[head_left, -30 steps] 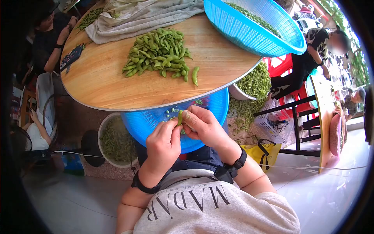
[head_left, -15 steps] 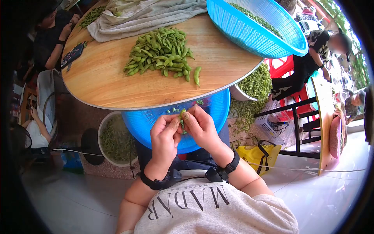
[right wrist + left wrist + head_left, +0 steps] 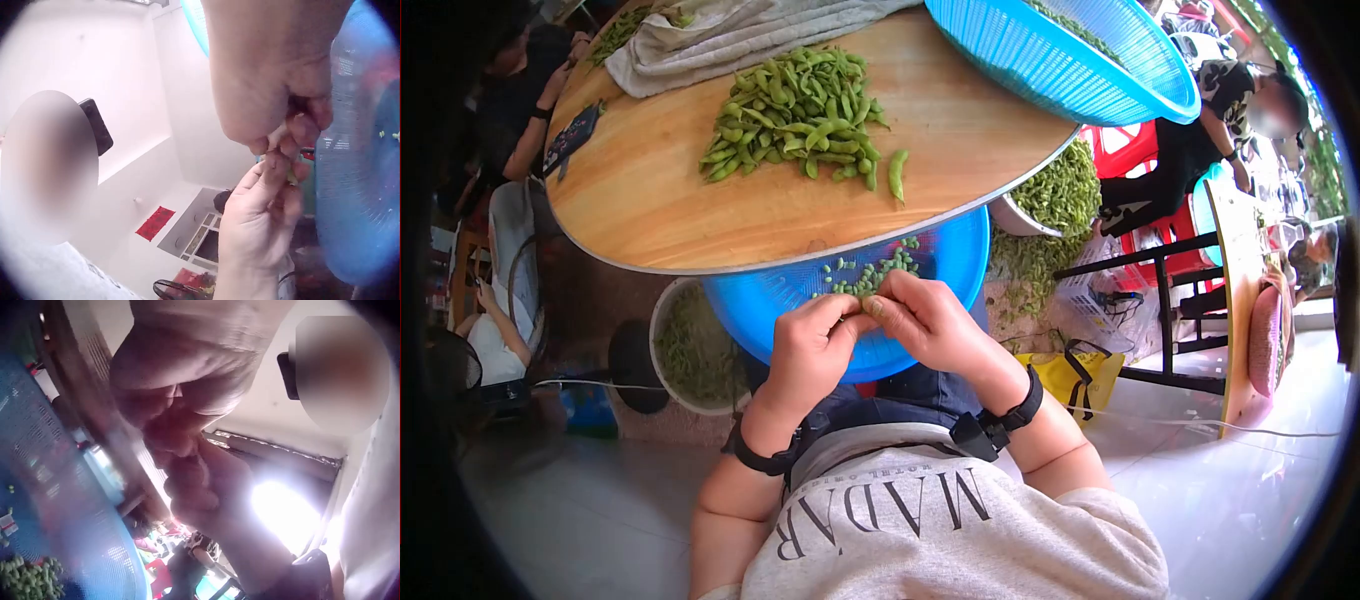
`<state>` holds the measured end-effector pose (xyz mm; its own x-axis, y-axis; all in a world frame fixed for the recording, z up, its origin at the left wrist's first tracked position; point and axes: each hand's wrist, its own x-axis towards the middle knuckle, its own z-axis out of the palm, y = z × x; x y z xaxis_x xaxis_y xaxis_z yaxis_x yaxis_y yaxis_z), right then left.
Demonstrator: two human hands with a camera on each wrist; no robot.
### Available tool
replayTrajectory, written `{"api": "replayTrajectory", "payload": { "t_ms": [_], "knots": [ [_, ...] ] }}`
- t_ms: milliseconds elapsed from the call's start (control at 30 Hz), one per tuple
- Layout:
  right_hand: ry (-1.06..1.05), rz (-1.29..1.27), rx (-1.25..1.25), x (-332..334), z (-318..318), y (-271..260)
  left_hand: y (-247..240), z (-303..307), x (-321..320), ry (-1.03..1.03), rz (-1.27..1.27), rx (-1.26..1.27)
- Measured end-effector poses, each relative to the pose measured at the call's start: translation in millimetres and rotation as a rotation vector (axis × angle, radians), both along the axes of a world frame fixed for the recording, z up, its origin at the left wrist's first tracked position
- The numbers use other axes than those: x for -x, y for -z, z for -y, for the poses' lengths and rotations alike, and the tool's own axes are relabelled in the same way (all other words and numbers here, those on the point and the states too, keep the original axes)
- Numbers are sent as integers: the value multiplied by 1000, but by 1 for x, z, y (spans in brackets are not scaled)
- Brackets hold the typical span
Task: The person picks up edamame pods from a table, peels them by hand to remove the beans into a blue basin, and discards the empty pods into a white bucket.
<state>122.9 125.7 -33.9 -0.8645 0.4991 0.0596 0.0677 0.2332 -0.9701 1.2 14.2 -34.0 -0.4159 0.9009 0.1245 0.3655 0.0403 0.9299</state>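
Over a blue plastic basket (image 3: pixel 740 310) my left hand (image 3: pixel 812 340) and right hand (image 3: pixel 935 322) meet fingertip to fingertip. Both pinch an edamame pod (image 3: pixel 292 179), of which only a bit of green shows between the fingers in the right wrist view; from the head view the fingers hide it. Shelled green beans (image 3: pixel 875 275) lie in the basket just beyond the fingertips. On the wooden table (image 3: pixel 640 215) ahead sits a heap of unshelled edamame pods (image 3: pixel 790 115), with one single pod (image 3: pixel 897 176) apart at its right.
A light blue basket (image 3: pixel 1040 75) of beans stands at the table's right edge, beside a grey cloth (image 3: pixel 730 45). On the floor are a bucket (image 3: pixel 658 320) of husks at left, a heaped pot (image 3: pixel 1055 195) at right and a yellow bag (image 3: pixel 1050 372). Other people sit on both sides.
The pod that showed between my fingertips is now covered by them, and my fingers have drawn closer together. More of the beans in the basket show. The head view has shifted slightly.
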Motion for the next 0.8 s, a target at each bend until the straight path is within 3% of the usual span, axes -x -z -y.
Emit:
{"api": "replayTrajectory", "payload": {
  "t_ms": [167,333,467,567,633,733,800],
  "knots": [
    [-58,-1,-67,-8,-3,6,11,1,-4,21,473,102],
    [-51,-29,-33,-10,-3,9,16,-2,-7,-45,722,120],
    [-4,-28,240,-8,0,18,17,-4,-5,-95,926,121],
    [-48,23,585,-8,-5,21,21,-4,-5,-133,935,138],
    [-127,65,754,-9,-13,28,23,-5,-6,-150,730,163],
    [4,183,526,-7,-18,27,29,-4,-5,-167,452,150],
    [19,126,349,-1,-20,31,32,-3,-5,-168,306,128]
  ]
}}
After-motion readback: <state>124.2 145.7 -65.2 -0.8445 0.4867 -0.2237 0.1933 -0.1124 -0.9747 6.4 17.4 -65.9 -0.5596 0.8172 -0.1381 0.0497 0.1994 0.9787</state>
